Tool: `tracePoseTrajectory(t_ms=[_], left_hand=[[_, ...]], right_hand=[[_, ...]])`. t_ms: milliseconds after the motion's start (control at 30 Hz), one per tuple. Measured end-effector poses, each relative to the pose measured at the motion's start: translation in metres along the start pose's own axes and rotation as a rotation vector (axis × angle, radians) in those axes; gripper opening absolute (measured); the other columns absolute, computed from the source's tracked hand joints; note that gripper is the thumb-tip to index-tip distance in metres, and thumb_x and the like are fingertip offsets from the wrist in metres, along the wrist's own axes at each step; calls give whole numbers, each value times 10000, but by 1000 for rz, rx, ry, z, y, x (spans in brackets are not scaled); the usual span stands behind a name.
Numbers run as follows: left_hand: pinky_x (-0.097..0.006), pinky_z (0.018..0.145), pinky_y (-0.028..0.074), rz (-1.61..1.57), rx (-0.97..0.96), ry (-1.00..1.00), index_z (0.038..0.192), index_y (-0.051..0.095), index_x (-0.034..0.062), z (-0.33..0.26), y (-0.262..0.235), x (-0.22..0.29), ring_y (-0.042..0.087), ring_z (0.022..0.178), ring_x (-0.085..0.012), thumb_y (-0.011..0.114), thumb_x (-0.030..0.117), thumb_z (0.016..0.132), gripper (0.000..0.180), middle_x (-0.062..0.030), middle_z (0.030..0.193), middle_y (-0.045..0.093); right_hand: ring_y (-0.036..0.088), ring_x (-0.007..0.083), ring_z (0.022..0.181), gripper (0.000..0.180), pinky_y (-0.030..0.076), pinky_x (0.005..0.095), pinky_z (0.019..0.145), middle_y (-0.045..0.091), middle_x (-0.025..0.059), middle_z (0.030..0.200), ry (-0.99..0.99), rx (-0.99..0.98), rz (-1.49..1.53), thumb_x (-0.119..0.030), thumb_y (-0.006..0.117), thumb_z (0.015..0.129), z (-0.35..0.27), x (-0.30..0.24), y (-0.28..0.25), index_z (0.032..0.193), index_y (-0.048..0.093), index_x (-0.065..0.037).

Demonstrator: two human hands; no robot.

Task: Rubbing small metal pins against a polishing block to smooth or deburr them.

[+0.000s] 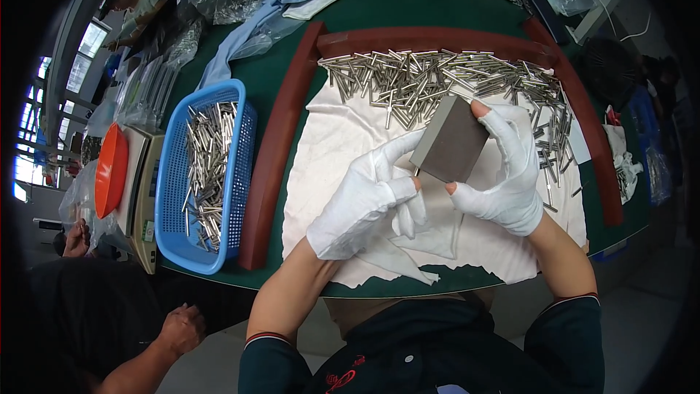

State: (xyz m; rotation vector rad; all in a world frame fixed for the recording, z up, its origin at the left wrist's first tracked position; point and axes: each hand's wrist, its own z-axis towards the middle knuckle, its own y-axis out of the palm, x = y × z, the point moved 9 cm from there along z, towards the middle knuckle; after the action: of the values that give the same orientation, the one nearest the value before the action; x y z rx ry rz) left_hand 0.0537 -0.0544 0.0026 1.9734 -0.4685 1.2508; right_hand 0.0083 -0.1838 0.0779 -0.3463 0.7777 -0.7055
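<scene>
A grey-brown rectangular block (456,142) is held tilted above the cloth by my right hand (507,168), thumb at its lower edge and fingers at its upper right corner. My left hand (372,197) is closed beside the block's left edge. The end of a small metal pin (416,172) shows between its thumb and forefinger; the rest is hidden. Both hands wear white gloves with bare thumb tips. Beyond them many loose metal pins (415,80) lie heaped on the pale cloth (321,153), with more along the right side.
A reddish-brown frame (437,40) borders the cloth on three sides. At left stand a blue basket (166,175) of metal pins, a scale (149,197) and an orange bowl (111,170). Another person's hand (182,328) is at lower left. Blue cloth (270,11) lies at the back.
</scene>
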Motion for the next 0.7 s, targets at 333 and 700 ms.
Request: tracePoseTrajectory(t_ms=[333, 700], left_hand=[[-228, 403, 419, -52, 103, -81, 1275, 438, -21, -2, 9, 4, 551, 437, -149, 576, 68, 838, 466, -127, 620, 601], [-228, 429, 457, -98, -36, -112, 1290, 418, -22, 0, 5, -12, 585, 531, -146, 551, 83, 850, 471, -105, 749, 602]], right_hand=[[499, 241, 1019, 863, 445, 330, 858, 463, 140, 1143, -6, -34, -66, -179, 807, 564, -4, -5, 5, 1318, 426, -3], [506, 251, 1010, 868, 448, 336, 860, 457, 146, 1147, -35, -33, -95, -108, 794, 539, 3, -13, 3, 1312, 418, 12]])
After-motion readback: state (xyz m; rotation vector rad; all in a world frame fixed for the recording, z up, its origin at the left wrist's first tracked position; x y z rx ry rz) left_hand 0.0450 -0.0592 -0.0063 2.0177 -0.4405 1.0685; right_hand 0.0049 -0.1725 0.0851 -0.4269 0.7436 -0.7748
